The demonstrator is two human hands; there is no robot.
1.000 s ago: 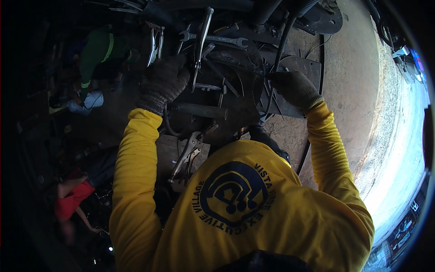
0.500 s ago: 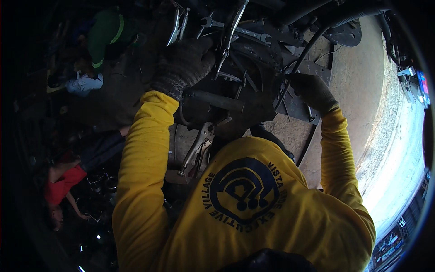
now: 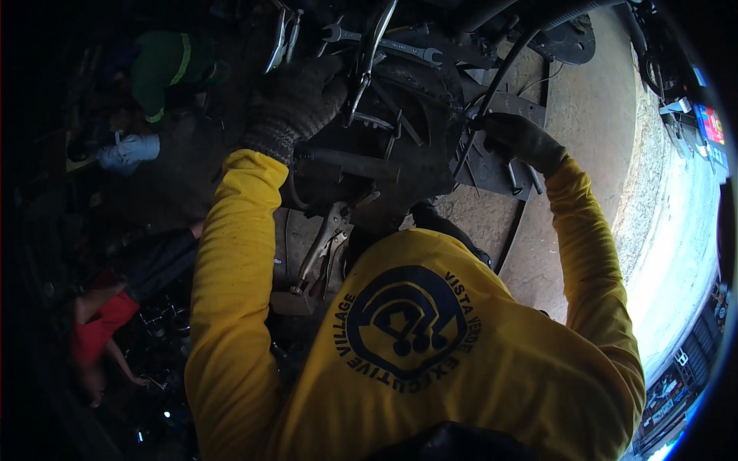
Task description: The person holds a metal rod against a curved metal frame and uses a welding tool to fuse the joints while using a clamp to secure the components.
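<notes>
My left hand (image 3: 296,107), in a dark knit glove, lies over the dark metal workpiece (image 3: 423,165); its fingers are lost in shadow. Locking pliers (image 3: 370,61) stand just right of it, and another pair (image 3: 280,38) is beyond it. A double open-ended wrench (image 3: 384,44) lies across the far side. Gloved as well, my right hand (image 3: 524,142) has its fingers pinched together beside a black cable (image 3: 500,77); what they hold is hidden. Below that hand, bolts (image 3: 513,177) lie on a dark metal plate (image 3: 496,165). Nearer me, more locking pliers (image 3: 324,242) are by the workpiece.
A person in green (image 3: 161,69) is at the far left, and one in a red top (image 3: 100,315) at the lower left. A round-ended metal plate with holes (image 3: 569,42) is at the top right. A tan surface (image 3: 592,154) stretches along the right side.
The whole view has shifted, so the scene sits slightly further left and up. My right wrist has turned a little, and a second bolt shows below it. My left hand stays on the workpiece.
</notes>
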